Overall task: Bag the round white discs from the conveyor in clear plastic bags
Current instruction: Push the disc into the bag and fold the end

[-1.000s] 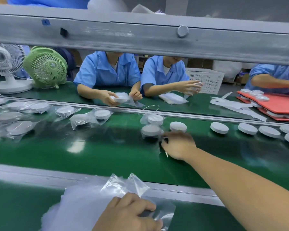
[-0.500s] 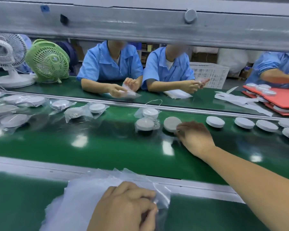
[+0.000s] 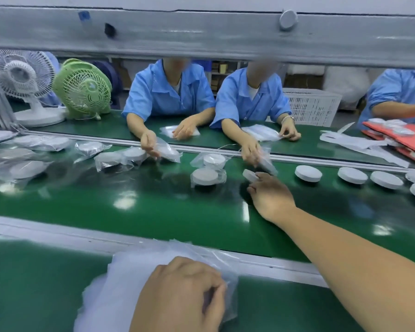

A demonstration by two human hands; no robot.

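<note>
Head view, one station on a bagging line.

1. Right hand [image 3: 271,197]: stretched across the conveyor [image 3: 153,212]. Its fingers [image 3: 264,179] grasp a white disc [image 3: 249,174] by its near edge, and the disc is tipped up off the belt. Judged reason: a low, flat disc gives no purchase until one edge is raised.
2. Left hand [image 3: 180,295]: lies on the near desk [image 3: 34,295]. Its fingers [image 3: 213,289] are curled and grasp the clear bags [image 3: 130,271] at their right corner. Judged reason: to pin the stack and keep the top bag ready for the disc.
3. Position of the held disc: at the right fingertips, far out on the belt. It is well apart from the bags and the left hand, with the conveyor's near rail [image 3: 58,232] between.
4. Bare discs [image 3: 308,173]: a row on the belt to the right of the hand, flat and apart from it, not yet bagged.
5. Bagged discs [image 3: 205,176]: just left of the held disc, with more further left.
6. Far side: workers in blue shirts [image 3: 168,92] handle bags of their own. Also a green fan [image 3: 82,88], a white fan [image 3: 19,73], a white basket [image 3: 312,104] and red trays [image 3: 407,140].
</note>
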